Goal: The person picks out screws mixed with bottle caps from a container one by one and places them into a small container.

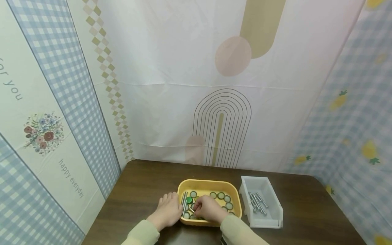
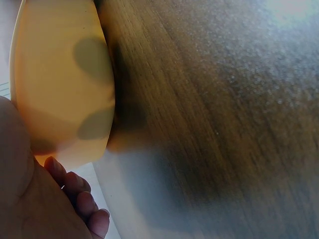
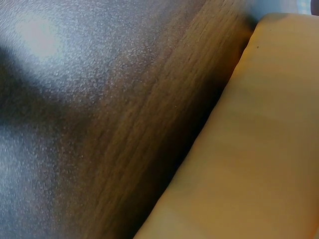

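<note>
A yellow plastic tub (image 1: 232, 190) holds several bottle caps (image 1: 229, 206), most lying with their pale undersides up, and one green cap (image 1: 189, 200). Long silvery screws (image 1: 184, 204) lean along its left wall. My right hand (image 1: 209, 209) reaches into the tub and pinches a screw (image 1: 192, 210), whose shiny end sticks out at the fingertips. At the tub's left side rests my left hand (image 1: 168, 209), fingers fairly straight and pointing away from me, its thumb side against the wall. Seen in the left wrist view, the left fingers (image 2: 85, 203) stand beside the tub wall (image 2: 65, 74).
To the right of the tub, a white open-fronted bin (image 1: 272, 217) contains several long screws (image 1: 257, 202). Both containers stand on a dark wooden table (image 1: 137, 183). Patterned cloth (image 1: 165, 119) hangs behind the table and on both sides.
</note>
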### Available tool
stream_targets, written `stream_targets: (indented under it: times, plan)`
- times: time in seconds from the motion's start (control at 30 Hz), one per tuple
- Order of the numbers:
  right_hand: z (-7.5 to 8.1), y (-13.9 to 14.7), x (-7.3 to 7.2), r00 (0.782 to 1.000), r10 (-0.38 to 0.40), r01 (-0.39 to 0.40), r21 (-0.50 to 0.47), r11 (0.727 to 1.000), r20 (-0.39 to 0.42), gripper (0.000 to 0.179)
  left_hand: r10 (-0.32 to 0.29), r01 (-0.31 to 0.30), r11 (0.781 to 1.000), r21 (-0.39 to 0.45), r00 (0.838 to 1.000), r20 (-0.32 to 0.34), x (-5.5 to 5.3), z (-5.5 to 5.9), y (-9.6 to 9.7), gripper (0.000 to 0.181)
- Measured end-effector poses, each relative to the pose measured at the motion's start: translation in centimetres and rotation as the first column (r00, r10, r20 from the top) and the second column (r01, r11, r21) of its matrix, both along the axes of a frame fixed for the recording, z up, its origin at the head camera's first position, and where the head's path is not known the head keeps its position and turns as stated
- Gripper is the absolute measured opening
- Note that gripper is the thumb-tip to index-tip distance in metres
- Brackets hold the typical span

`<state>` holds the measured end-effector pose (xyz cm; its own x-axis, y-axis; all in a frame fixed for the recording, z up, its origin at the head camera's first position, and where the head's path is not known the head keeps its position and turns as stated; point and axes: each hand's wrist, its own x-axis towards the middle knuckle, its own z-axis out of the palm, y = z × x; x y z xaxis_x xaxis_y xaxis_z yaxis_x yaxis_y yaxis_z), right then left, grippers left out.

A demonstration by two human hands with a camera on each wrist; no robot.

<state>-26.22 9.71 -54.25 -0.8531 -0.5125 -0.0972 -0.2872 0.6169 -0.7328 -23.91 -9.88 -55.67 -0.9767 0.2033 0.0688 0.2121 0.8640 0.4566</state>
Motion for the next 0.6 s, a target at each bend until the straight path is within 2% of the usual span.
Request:
stream_targets:
  times: [0.2,0.33,0.6]
  plan:
    - [0.11,-0.1,0.13,1.0,-0.006,0.006,0.024,1.0,-0.013,0.013,0.004,-0.004,1.0,-0.01,1.0,0.012,0.0,-0.07,-0.07,0.019]
    - [0.17,0.01,0.05,1.0,-0.002,0.004,0.043,0.999,-0.026,0.013,0.002,-0.002,1.0,-0.01,1.0,0.024,0.13,0.42,-0.04,0.019]
    - [0.62,0.45,-0.22,0.998,-0.019,0.021,0.032,0.999,-0.051,0.012,0.006,-0.006,1.0,-0.003,1.0,-0.006,0.33,0.35,-0.02,0.019]
